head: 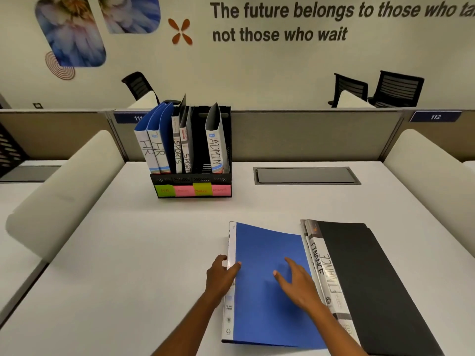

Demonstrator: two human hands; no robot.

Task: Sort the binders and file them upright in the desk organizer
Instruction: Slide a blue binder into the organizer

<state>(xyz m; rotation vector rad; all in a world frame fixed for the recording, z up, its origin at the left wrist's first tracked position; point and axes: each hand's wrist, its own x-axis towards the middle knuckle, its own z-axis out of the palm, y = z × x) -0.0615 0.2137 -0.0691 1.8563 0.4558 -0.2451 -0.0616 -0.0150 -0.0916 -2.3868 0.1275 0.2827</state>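
A blue binder (pixel 267 312) lies flat on the white desk in front of me, its white spine to the left. My left hand (pixel 221 276) grips that spine edge, thumb over the cover. My right hand (pixel 299 283) rests flat on the blue cover, fingers spread. To the right lie black binders (pixel 365 278) whose spines read FINANCE. At the back stands a black desk organizer (pixel 192 183) with coloured sticky labels on its front. It holds two HR binders (pixel 154 147), two SPORTS binders (pixel 181 150) and an ADMIN binder (pixel 217 150), all upright.
A grey cable hatch (pixel 305 175) is set into the desk at the back right. White curved dividers (pixel 64 191) flank the desk on both sides. A partition runs behind the organizer, with black chairs (pixel 395 88) beyond it.
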